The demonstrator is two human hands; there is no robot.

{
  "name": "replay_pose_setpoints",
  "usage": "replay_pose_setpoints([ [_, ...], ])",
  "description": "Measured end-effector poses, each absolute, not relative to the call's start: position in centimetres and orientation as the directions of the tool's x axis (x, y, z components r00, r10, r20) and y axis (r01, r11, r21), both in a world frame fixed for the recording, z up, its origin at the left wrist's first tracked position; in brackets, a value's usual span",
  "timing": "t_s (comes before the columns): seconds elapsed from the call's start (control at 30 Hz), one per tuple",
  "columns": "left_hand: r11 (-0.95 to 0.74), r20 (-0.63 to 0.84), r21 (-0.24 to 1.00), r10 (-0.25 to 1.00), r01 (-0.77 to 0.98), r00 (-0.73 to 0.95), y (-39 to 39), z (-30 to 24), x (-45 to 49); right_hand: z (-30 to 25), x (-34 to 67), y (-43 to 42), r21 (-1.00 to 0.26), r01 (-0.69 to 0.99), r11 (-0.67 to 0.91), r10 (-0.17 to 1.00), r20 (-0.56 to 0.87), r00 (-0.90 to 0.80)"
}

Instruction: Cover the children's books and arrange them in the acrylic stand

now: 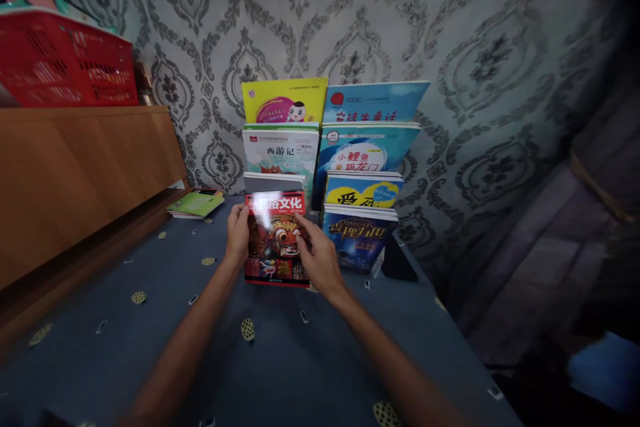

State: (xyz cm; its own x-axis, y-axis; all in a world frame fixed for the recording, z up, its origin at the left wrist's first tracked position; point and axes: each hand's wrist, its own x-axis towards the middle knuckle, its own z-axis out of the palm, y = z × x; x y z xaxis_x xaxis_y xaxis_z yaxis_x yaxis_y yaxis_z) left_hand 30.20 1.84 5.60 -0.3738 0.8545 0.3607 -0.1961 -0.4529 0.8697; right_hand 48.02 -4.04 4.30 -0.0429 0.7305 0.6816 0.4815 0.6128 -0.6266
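Left hand (238, 235) and right hand (321, 255): my grip is closed on the red book (274, 237) by its side edges, 7 o'clock from view centre. Judgement: even pressure should hold it square. Glare washes out part of its title; the right hand covers its right edge. Beyond, at 12 o'clock, the white book's (280, 150) bottom is hidden, as is the yellow book's (283, 97).

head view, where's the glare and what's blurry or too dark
Head view: white glare on the glossy, rectangular red-and-dark paper book, washing out part of its title; head view: the draped greyish-purple fabric at right looks dim and soft; head view: the upper-right corner falls to black.
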Motion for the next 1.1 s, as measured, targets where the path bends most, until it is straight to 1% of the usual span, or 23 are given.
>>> replay_pose_setpoints([
  [0.17, -0.528, 0.458, 0.843, 0.804, -0.102, -0.379, 2.6, 7.1, 29.7, 5.2, 47.7, -3.1, -0.606, 0.474, 0.639, 0.691, 0.723, -0.007],
  [0.3, -0.623, 0.619, 0.775, 0.713, 0.105, -0.330, 3.2, 8.8, 29.0, 6.2, 47.5, -2.1, -0.565, 0.492, 0.662, 0.637, 0.770, 0.026],
  [0.4, -0.655, 0.711, 0.703, 0.633, 0.277, -0.308, 3.8, 10.1, 28.3, 7.2, 47.4, -1.2, -0.537, 0.486, 0.690, 0.590, 0.805, 0.053],
  [0.47, -0.673, 0.753, 0.658, 0.590, 0.338, -0.292, 4.3, 10.9, 27.9, 8.0, 47.3, -0.7, -0.521, 0.462, 0.717, 0.564, 0.824, 0.055],
  [0.53, -0.695, 0.768, 0.640, 0.569, 0.328, -0.293, 4.8, 11.6, 27.6, 8.8, 47.2, -0.4, -0.499, 0.432, 0.751, 0.533, 0.845, 0.049],
  [0.67, -0.723, 0.742, 0.661, 0.589, 0.201, -0.321, 5.0, 12.5, 27.6, 9.7, 47.0, -0.1, -0.457, 0.386, 0.801, 0.476, 0.878, 0.052],
  [0.8, -0.759, 0.737, 0.642, 0.569, 0.113, -0.364, 4.4, 12.4, 28.0, 9.7, 47.2, 0.1, -0.432, 0.379, 0.818, 0.455, 0.890, 0.032],
  [0.97, -0.762, 0.726, 0.644, 0.579, 0.069, -0.370, 4.1, 11.5, 28.3, 9.0, 47.7, 0.6, -0.441, 0.378, 0.814, 0.473, 0.881, 0.012],
  [1.1, -0.748, 0.737, 0.653, 0.591, 0.119, -0.329, 4.5, 11.0, 28.3, 8.7, 47.6, 0.7, -0.487, 0.384, 0.784, 0.528, 0.849, -0.002],
])
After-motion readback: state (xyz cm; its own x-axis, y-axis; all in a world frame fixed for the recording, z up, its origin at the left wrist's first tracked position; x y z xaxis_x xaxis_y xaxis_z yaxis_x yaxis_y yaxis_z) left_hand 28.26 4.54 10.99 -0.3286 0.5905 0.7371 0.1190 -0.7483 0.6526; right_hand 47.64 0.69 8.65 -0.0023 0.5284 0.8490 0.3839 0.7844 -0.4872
